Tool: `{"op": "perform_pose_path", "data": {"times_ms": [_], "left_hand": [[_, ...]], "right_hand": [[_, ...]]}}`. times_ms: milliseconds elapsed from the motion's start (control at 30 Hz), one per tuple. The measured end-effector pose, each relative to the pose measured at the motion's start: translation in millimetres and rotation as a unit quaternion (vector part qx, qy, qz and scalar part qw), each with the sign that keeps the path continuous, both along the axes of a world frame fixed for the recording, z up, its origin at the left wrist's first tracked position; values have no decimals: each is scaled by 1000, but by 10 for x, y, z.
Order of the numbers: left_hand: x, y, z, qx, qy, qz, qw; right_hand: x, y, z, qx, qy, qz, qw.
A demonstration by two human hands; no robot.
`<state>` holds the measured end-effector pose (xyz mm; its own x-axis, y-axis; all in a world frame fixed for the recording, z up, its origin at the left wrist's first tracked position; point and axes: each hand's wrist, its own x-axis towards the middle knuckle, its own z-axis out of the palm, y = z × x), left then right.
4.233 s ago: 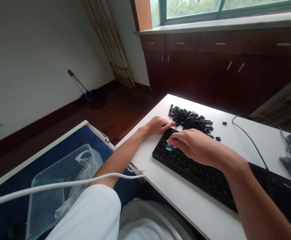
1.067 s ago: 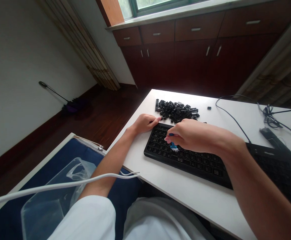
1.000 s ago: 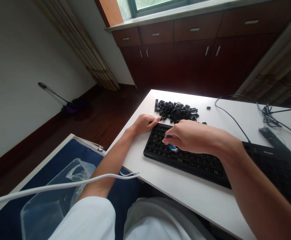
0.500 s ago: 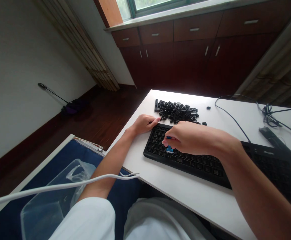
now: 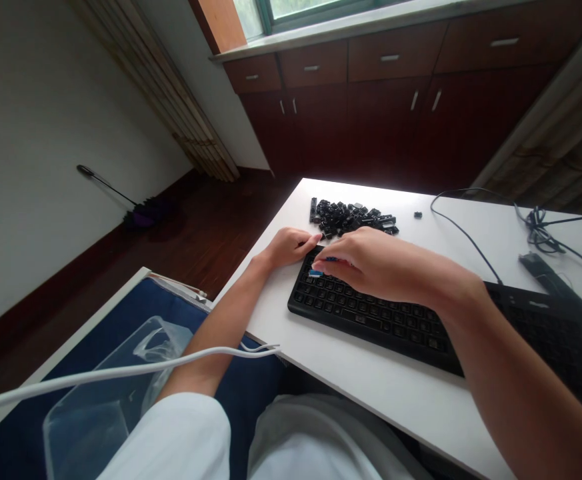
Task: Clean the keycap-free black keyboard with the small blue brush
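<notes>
The black keyboard (image 5: 395,325) lies on the white table with its keycaps off and the bare key sockets showing. In my right hand (image 5: 371,263) is a small blue brush (image 5: 315,273), pinched between closed fingers, its tip down at the upper left rows of sockets. Most of its handle is hidden by the hand. My left hand (image 5: 291,246) is closed at the keyboard's far left corner, its thumb against the edge. Behind both hands sits a heap of loose black keycaps (image 5: 355,217).
A single keycap (image 5: 417,215) lies apart from the heap. The black cable (image 5: 463,229) runs to a coil at right, near a dark flat piece (image 5: 553,283). At lower left, a clear plastic container (image 5: 88,413) rests on blue fabric, and a white cord (image 5: 135,371) crosses in front.
My right hand has moved the brush up and left across the keyboard, from the lower rows towards the upper left corner. My left hand has stayed in place.
</notes>
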<state>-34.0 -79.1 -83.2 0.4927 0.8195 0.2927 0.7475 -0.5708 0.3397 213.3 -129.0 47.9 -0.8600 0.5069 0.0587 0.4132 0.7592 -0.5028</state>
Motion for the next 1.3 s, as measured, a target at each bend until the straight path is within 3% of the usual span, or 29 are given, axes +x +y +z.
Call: {"op": "perform_pose_path", "data": {"times_ms": [200, 433, 633, 967, 1300], "left_hand": [[-8, -7, -1, 8, 5, 4, 1000], [-48, -9, -35, 3, 11, 7, 1000], [-62, -11, -37, -1, 7, 14, 1000], [-5, -2, -12, -3, 3, 13, 1000], [-28, 0, -18, -3, 6, 11, 1000]], "right_hand": [[122, 21, 97, -31, -78, -40, 996], [172, 49, 112, -17, -44, -56, 997], [188, 59, 106, -19, -102, -100, 990], [194, 45, 5, -100, -176, -83, 976], [202, 32, 24, -108, -184, -85, 973]]}}
